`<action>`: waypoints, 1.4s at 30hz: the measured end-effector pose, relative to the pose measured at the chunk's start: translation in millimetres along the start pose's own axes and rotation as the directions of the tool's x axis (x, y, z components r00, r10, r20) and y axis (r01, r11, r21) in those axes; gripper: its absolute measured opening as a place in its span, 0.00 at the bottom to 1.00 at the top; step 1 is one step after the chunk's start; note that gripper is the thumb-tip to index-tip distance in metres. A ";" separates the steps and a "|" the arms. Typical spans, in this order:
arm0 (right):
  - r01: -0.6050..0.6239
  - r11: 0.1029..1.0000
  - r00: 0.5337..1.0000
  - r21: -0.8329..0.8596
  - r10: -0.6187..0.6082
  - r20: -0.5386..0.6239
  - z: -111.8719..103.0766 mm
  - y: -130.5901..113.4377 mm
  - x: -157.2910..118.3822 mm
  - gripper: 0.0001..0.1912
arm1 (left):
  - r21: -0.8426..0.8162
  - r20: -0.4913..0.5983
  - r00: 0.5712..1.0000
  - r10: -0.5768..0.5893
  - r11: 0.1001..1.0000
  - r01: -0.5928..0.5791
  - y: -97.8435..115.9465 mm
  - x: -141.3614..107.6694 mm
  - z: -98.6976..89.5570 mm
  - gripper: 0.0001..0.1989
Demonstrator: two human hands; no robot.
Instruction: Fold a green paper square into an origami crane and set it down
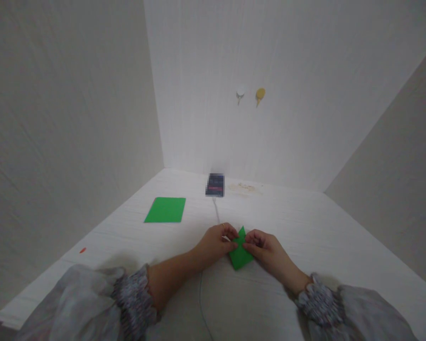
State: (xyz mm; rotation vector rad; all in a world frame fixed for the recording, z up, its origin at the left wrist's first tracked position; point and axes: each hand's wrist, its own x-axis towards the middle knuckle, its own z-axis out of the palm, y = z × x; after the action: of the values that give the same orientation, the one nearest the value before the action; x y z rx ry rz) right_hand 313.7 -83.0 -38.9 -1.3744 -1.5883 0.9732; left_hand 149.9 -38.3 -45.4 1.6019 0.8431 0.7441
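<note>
A folded piece of green origami paper [240,258] with a pointed top is held between both hands, just above or on the white table. My left hand [218,240] pinches its left edge between thumb and fingers. On the opposite edge, my right hand [266,246] grips the paper the same way, fingers curled. The fingertips cover parts of both sides. To the left on the table lies a flat green sheet stack or pad [165,210], apart from the hands.
A blurred dark phone-like device [215,185] stands near the back wall, with a pale cable [201,298] running under my left arm. Two hooks, one white [240,94] and one yellow [260,94], are on the wall. A small red-orange bit [83,250] lies at the left.
</note>
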 end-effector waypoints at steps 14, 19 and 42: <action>0.396 0.795 0.916 -0.459 -0.313 0.250 -16.5 -10.0 -6.0 0.07 | 0.629 0.160 0.951 0.263 0.715 -0.304 11.9 -4.3 -7.8 0.07; 0.479 0.746 0.872 -0.462 -0.346 0.346 -21.3 -15.2 -7.6 0.08 | 0.611 0.257 0.913 0.316 0.679 -0.407 9.5 -6.4 -9.1 0.11; 0.435 0.851 0.830 -0.296 -0.251 0.499 -29.7 -2.2 -10.6 0.16 | 0.432 0.461 0.843 0.277 0.760 -0.486 4.7 -9.2 -20.1 0.20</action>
State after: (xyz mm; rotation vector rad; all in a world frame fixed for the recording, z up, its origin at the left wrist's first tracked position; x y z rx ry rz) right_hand 341.2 -92.4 -26.5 -1.0861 -2.4024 0.7920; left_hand 128.9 -35.9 -37.5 2.3910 0.4449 0.4685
